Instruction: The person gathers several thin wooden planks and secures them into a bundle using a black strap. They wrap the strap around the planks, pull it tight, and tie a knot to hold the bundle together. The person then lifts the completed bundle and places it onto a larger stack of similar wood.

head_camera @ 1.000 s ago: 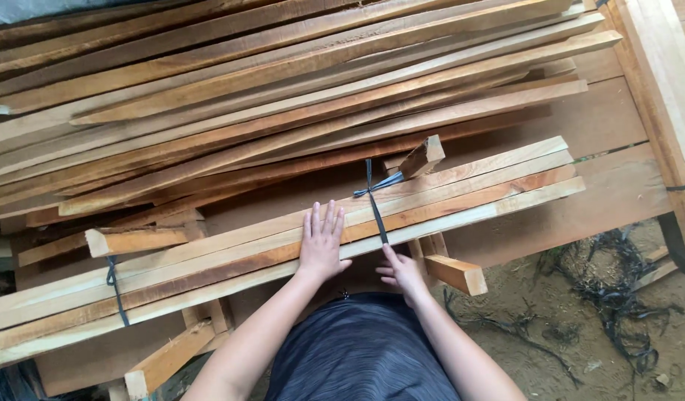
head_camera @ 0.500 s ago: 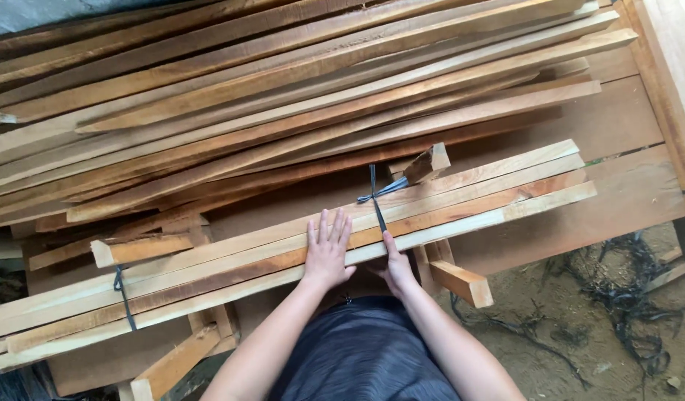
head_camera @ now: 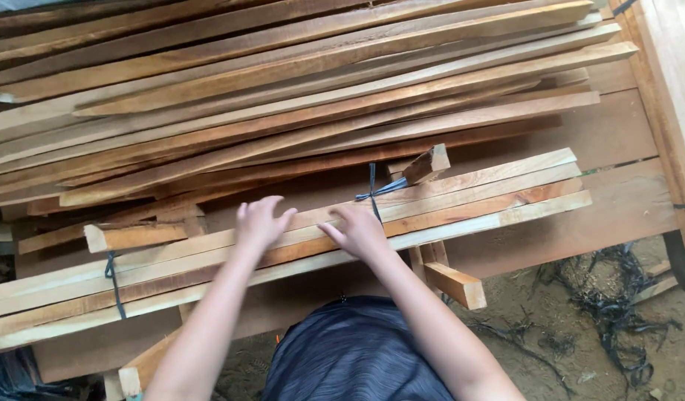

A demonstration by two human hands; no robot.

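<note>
Broadly, a big heap of long wooden slats fills the upper part of the head view, the strips lying at a shallow slant from lower left to upper right, some pale and some reddish brown. They rest on a wide wooden platform whose bare boards show on the right. At the far right edge a thick pale beam runs down the frame.

Nearer the person lies a tied bundle of slats, pale and orange strips pressed flat together, stretching from the left edge to well past the middle. A dark strap is knotted around it just right of the hands, and a second dark strap binds it near the left end. A short wooden block sits tilted just behind the knot, and another short offcut juts out below the bundle toward the ground.

Both hands are over the bundle, side by side. The left hand is spread, fingers loose and gripping nothing; it is blurred, so I cannot tell if it touches the wood. The right hand lies flat on the slats, fingers unclenched, just beside the knotted strap.

Below, dirt ground carries a tangle of black strap scraps, and the person's dark garment fills the bottom middle.
</note>
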